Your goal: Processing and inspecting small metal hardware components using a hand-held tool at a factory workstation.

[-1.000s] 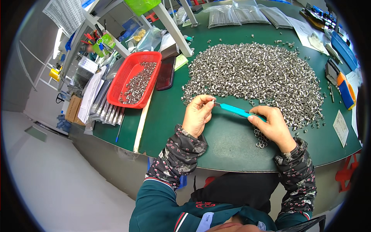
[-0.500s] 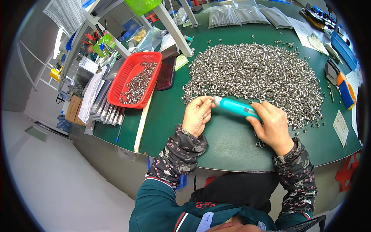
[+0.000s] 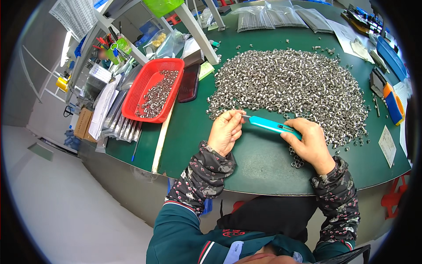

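My left hand (image 3: 227, 132) is closed in a pinch above the green table (image 3: 259, 169). A small metal ring (image 3: 242, 113) is partly hidden between its thumb and forefinger. My right hand (image 3: 310, 143) grips the rear end of a slim teal-handled tool (image 3: 270, 124), which has a dark slot along its side. The tool's thin metal tip (image 3: 247, 116) points left and meets the ring at my left fingertips. Beyond both hands spreads a wide heap of small shiny metal rings (image 3: 290, 79). Several loose rings (image 3: 297, 163) lie just below my right hand.
To the left stands a red perforated basket (image 3: 127, 108) partly filled with metal pieces. A dark phone-like slab (image 3: 189, 83) lies beside it. Clear bags of thin rods (image 3: 255, 20) rest at the far edge. An orange and blue object (image 3: 394, 103) sits at the right.
The teal handle has turned about its long axis, so its slotted side now faces up, and its tip shows more clearly. My right fingers have shifted slightly; my left hand has barely moved.
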Tool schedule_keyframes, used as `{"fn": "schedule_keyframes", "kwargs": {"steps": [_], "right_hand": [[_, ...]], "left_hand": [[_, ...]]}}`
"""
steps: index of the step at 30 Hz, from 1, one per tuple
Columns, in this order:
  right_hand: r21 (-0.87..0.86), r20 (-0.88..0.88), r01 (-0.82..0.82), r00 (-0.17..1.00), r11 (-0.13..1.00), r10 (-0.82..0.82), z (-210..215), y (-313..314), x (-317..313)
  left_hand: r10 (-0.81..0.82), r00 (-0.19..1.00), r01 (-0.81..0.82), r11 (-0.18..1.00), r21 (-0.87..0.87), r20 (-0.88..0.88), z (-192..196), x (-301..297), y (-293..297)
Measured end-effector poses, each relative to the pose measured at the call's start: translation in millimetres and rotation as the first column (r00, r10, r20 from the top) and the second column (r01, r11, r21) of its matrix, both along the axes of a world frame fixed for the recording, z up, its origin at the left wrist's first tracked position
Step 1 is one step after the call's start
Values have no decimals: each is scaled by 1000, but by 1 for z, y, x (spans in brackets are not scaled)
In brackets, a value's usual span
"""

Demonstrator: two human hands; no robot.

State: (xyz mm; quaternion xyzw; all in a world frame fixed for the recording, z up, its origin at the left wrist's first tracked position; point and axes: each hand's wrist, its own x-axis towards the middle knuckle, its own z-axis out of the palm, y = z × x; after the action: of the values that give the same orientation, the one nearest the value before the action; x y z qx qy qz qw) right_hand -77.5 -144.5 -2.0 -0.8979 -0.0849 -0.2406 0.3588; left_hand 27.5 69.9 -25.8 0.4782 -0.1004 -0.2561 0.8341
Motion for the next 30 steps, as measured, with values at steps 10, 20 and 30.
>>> {"fn": "schedule_keyframes", "kwargs": {"steps": [10, 20, 30], "right_hand": [[201, 10, 93, 995, 975, -97, -2, -6, 3], [395, 120, 187, 960, 899, -252, 6, -8, 4], [402, 164, 182, 950, 898, -266, 8, -13, 2]], "left_hand": [[-60, 997, 59, 997, -45, -40, -2, 1, 1], [-203, 976, 210, 973, 96, -80, 17, -6, -18], [-594, 426, -442, 522, 730, 683, 18, -27, -83]]}}
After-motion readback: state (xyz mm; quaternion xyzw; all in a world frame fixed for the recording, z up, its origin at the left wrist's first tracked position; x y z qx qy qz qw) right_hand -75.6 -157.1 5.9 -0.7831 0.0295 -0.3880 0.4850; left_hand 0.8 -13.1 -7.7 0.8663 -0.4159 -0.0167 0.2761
